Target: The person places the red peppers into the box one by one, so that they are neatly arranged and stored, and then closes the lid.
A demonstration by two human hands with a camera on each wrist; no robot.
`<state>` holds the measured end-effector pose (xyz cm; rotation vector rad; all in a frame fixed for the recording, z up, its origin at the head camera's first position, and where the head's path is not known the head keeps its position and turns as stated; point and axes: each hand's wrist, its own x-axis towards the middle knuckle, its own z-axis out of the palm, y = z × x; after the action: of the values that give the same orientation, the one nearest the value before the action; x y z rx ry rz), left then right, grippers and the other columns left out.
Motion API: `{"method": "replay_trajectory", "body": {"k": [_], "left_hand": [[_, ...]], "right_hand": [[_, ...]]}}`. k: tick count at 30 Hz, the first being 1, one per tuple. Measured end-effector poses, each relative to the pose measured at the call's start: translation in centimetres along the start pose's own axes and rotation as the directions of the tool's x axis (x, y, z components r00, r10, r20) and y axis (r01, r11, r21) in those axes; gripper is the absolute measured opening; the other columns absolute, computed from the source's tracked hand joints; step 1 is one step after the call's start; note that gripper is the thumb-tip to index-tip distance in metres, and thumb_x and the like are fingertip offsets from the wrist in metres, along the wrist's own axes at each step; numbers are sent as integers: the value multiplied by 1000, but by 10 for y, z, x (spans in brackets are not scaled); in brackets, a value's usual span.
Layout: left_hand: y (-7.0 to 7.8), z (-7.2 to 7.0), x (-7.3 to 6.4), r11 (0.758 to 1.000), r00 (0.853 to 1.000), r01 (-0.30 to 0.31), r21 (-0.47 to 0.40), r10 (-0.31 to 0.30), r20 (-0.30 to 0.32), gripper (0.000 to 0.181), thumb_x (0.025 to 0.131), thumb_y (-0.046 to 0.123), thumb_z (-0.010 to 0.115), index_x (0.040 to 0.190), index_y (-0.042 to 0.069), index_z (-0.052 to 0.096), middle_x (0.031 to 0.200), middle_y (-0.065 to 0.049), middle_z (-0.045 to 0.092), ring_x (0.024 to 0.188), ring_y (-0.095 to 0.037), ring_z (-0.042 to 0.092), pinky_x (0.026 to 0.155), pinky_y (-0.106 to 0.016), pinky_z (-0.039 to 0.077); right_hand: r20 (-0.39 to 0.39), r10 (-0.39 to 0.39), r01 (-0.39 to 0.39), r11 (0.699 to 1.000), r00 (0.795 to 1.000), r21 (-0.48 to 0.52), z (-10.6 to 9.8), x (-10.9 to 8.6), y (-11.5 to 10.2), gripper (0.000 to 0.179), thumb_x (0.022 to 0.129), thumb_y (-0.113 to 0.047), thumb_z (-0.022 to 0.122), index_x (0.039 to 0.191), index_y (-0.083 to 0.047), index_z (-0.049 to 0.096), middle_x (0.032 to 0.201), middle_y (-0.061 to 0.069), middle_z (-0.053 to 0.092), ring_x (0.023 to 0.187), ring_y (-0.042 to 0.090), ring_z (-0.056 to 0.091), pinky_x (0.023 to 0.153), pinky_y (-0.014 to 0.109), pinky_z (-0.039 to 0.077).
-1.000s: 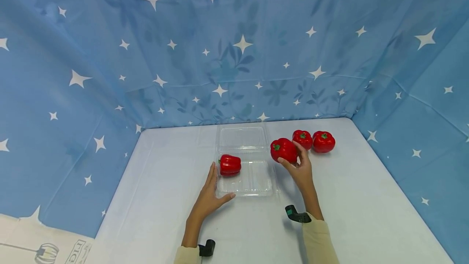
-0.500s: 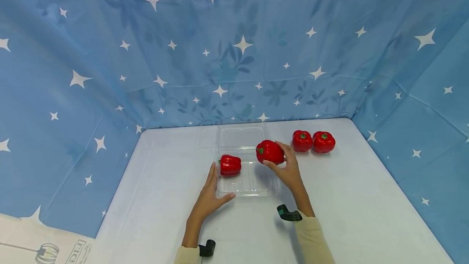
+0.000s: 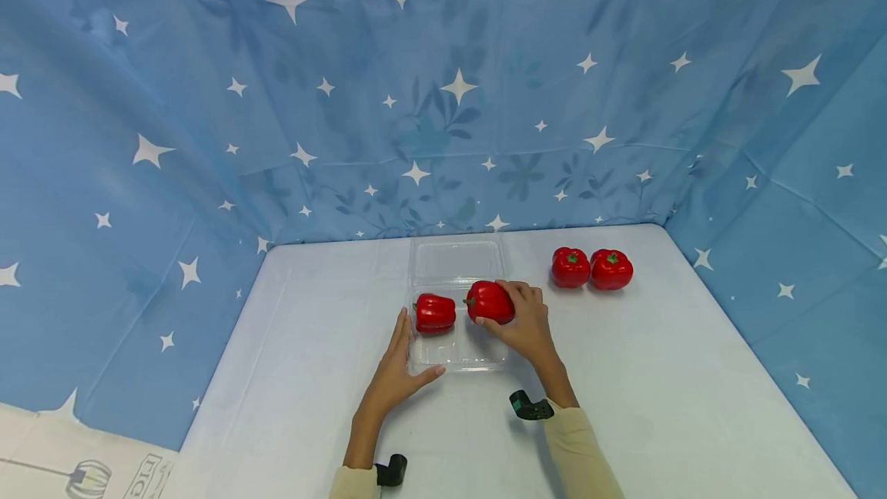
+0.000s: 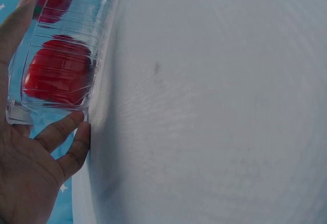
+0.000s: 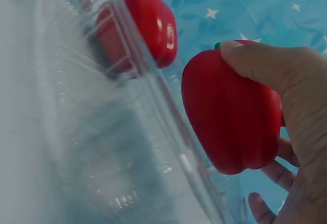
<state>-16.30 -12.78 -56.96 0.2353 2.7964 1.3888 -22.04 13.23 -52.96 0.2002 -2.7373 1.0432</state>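
Note:
A clear plastic clamshell box [image 3: 478, 366] lies with its lid [image 3: 459, 262] folded back on the table. One red bell pepper [image 3: 435, 314] rests on its side in the box's left part. My right hand [image 3: 528, 329] grips a second red bell pepper [image 5: 230, 112] between thumb and fingers, over the box's right part; in the right wrist view it is above the rim. At the box's left front corner my left hand [image 3: 393, 376] has its fingers straight and thumb spread. In the left wrist view that hand [image 4: 36, 168] is against the box wall.
Two more red bell peppers, one on the left [image 3: 571, 268] and one on the right [image 3: 611, 269], stand side by side at the back right of the white table [image 3: 693, 376]. A blue star-patterned curtain [image 3: 443, 129] rises behind and at both sides.
My right hand has carried its bell pepper leftward and lower, from the box's right side to over its right part. The left hand has stayed in place.

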Motion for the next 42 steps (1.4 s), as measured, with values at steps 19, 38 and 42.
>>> {"method": "replay_trajectory", "body": {"k": [19,38,42], "left_hand": [[0,0,1,1000,1000,4,-6,-4,4,116,73,58,76,159,25,4,166,7,6,150,-29,21,111,-59,35],[-1,1,1,1000,1000,6,-8,-6,11,116,73,59,75,158,26,4,166,8,5,151,-30,20,110,-59,36],[-1,1,1,1000,1000,6,-7,-6,7,115,74,57,76,159,25,5,166,8,5,151,-30,19,110,-59,35]], "right_hand": [[-4,-12,12,991,1000,-135,10,1,-2,79,70,-44,84,137,-16,54,131,16,53,120,34,44,94,58,46],[33,-3,10,974,999,-225,19,5,1,81,70,-41,86,138,-13,53,133,15,53,124,34,43,93,61,46],[43,5,5,973,999,-229,19,6,1,81,71,-42,85,139,-13,52,134,15,53,124,34,42,93,61,46]]}}
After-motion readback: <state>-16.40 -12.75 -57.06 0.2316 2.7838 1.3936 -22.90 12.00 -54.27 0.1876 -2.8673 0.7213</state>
